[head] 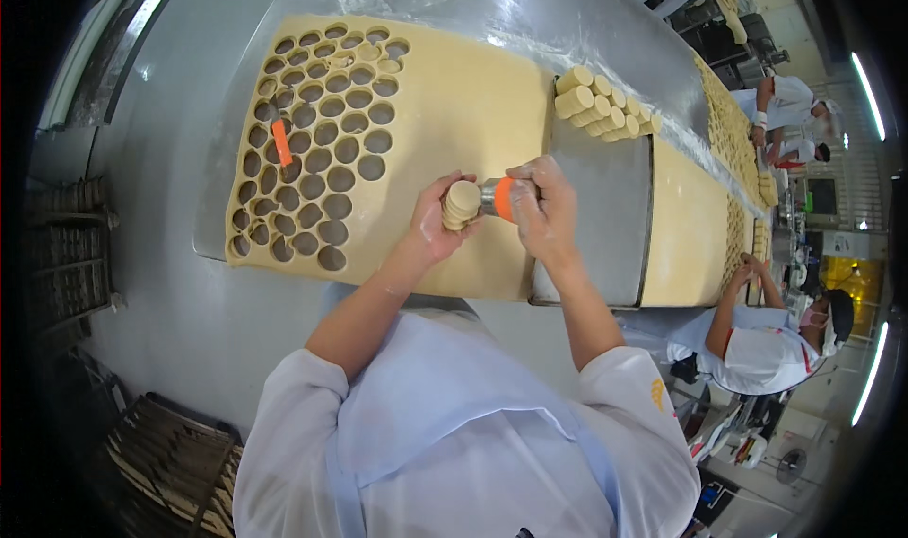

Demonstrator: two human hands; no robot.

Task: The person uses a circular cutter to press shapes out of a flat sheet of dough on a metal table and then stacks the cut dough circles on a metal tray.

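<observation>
My left hand (434,218) cups several stacked round dough discs (463,203) above the dough sheet. In my right hand (545,208) is a round metal cutter (491,196) with an orange band, held sideways with its metal end against or very near the discs. Beneath both hands spreads a thick pale dough sheet (454,112). Its left part is full of round cut-out holes (326,133), through which grey metal shows. To the right, a metal tray (603,204) carries several stacks of dough discs (599,105) along its far end.
An orange-handled tool (281,140) lies across the holes at the left. Flour dusts the steel table (454,6). Another dough sheet (684,233) lies beyond the tray, where a co-worker (766,339) stands. Racks (71,254) stand at the left.
</observation>
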